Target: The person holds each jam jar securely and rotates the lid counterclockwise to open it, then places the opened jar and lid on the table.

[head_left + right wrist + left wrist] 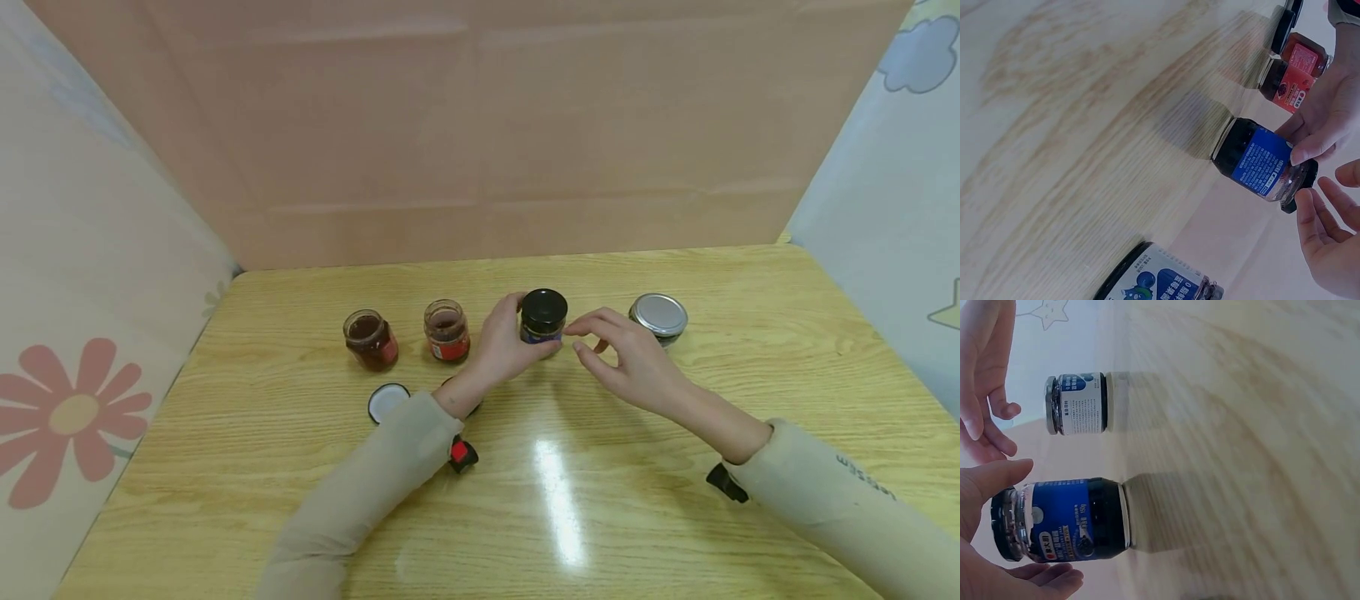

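A dark glass jar with a black lid and a blue label stands upright on the table. My left hand grips it from the left, thumb on the near side and fingers round the far side. Just right of that jar is my right hand, fingers loosely bent and holding nothing. In the right wrist view its fingertips are right by the edge of the black lid. The blue label faces the left wrist camera, with blueberries printed on it.
Two lidless red-labelled jars, one at far left and another beside it, stand left of my left hand. A white-lined lid lies before them; another dark lid is partly hidden by my left wrist. A silver-lidded jar stands right.
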### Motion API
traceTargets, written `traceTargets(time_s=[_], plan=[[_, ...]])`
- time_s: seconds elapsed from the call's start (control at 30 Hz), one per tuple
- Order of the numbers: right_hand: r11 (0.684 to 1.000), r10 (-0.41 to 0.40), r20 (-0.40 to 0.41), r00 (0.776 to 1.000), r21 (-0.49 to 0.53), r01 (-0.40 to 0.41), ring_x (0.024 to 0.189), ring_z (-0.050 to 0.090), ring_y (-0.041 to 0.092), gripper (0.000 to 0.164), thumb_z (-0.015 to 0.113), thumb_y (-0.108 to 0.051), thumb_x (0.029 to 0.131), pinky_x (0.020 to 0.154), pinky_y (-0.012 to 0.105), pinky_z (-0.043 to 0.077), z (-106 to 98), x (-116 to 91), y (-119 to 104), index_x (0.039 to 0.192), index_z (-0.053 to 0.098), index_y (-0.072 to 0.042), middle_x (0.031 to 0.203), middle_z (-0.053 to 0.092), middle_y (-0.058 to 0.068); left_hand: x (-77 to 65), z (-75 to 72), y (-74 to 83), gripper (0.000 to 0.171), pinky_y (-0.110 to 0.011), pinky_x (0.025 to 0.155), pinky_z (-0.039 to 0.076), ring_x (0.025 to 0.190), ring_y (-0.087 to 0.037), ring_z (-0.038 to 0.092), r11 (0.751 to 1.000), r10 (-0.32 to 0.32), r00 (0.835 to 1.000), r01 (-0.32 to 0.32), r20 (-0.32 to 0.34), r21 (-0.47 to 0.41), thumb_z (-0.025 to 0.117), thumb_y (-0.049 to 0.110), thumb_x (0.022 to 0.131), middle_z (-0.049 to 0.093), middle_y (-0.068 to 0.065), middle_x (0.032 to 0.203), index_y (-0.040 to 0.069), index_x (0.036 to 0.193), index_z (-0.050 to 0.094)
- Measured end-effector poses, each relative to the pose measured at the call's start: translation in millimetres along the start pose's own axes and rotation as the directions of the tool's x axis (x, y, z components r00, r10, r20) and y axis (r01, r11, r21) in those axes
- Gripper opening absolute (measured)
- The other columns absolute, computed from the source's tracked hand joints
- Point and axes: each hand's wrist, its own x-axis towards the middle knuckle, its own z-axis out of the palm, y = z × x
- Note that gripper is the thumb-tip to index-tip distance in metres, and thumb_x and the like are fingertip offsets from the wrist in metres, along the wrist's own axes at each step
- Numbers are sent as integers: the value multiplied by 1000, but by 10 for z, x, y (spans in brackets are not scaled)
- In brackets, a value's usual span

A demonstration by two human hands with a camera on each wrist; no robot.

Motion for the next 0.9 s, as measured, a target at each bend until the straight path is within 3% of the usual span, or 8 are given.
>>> traceTargets(time_s=[0.17,0.47,0.9], plan=[[1000,14,10,1000,-9,-13,73,59,9,20,64,0,87,64,28,51,1,-1,3,105,69,-7,104,67,5,30,41,-15,71,-44,104,40,121,-29,53,995,-61,998,59,-18,-81,80,24,77,57,-15,129,1,134,46],[1000,17,-1,1000,-4,-17,71,59,10,18,63,1,87,63,27,50,7,9,-4,103,69,-5,103,68,5,68,112,-29,64,-43,101,43,117,-28,56,987,-108,994,104,-32,-121,81,21,77,60,-14,124,1,129,50],[999,39,14,999,-20,-39,71,58,8,17,64,-2,88,62,32,51,4,12,-7,104,69,-6,104,67,5,99,176,-38,58,-42,99,45,116,-27,58,984,-159,986,155,-44,-83,79,22,79,62,-13,123,3,126,51]])
